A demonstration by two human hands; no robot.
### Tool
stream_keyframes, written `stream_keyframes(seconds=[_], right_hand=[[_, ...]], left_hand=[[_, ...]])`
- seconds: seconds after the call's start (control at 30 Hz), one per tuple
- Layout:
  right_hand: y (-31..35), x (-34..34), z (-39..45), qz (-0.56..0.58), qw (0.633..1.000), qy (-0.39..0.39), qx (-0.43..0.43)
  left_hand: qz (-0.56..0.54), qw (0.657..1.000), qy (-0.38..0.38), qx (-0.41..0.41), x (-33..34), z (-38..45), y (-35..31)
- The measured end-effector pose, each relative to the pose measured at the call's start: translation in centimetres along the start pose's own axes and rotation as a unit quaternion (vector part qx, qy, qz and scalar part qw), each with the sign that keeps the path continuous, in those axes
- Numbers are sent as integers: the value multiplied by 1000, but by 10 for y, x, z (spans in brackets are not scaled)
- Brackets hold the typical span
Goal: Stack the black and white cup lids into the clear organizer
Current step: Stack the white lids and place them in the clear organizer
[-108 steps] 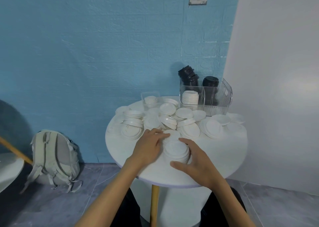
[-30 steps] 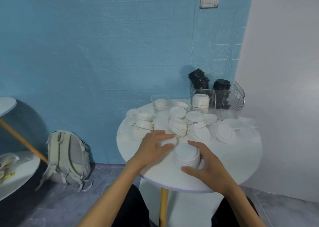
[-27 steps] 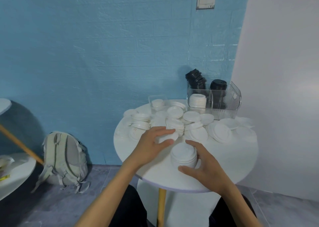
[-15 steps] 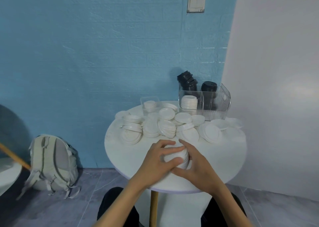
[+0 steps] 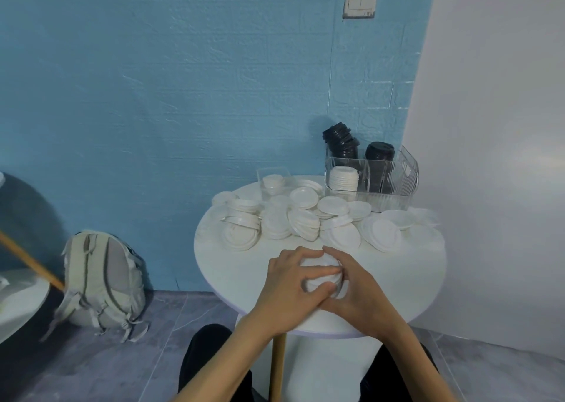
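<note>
Cupping round ribbed white lids (image 5: 321, 274) — stacked

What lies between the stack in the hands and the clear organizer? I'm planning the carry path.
In the head view, loose white lids lie heaped across the table between the held stack and the clear organizer.

Both bare forearms reach in from the near edge and meet over the near part of the table. The left hand (image 5: 292, 282) curls from the left around a stack of lids (image 5: 324, 274), fingers laid across its top. The right hand (image 5: 359, 291) wraps it from the right, thumbs touching at the near side.
</note>
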State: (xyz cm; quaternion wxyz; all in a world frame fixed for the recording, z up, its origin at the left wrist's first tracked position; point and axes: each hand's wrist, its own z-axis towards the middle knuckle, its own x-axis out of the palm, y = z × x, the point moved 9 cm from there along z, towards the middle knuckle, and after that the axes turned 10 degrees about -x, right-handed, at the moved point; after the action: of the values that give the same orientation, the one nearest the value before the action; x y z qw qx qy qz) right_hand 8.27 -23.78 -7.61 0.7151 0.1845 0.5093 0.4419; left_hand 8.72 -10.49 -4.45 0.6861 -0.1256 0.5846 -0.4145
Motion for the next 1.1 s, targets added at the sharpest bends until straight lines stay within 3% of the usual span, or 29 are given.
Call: stream_keyframes(seconds=[0.27,0.37,0.4,0.5,0.57,0.67,0.77,1.1], right_hand=[[-3,1,0,-13,1000,-4,0],[-3,-1,0,-6,1000,-8,3],[-3,-2,0,-2,1000,-11,4],[-6,-2,2,-6,1000,-17,4],[-7,-1,2,3,1000,-16,7],[-9,-1,2,8,1000,-17,14],[-9,-1,1,8,1000,-17,16],[-10,-1,0,19,999,-12,24]], left_hand=[[27,999,24,23,0,-2,-2],[-56,997,52,23,-16,6,6],[-82,996,19,16,-33,12,13],[-94,978,-180,-44,-100,35,54],[-64,960,-248,-117,-129,50,85],[-11,953,-211,-218,-132,74,121],[26,951,-160,-264,-116,84,138],[-4,948,-188,-258,-102,82,140]])
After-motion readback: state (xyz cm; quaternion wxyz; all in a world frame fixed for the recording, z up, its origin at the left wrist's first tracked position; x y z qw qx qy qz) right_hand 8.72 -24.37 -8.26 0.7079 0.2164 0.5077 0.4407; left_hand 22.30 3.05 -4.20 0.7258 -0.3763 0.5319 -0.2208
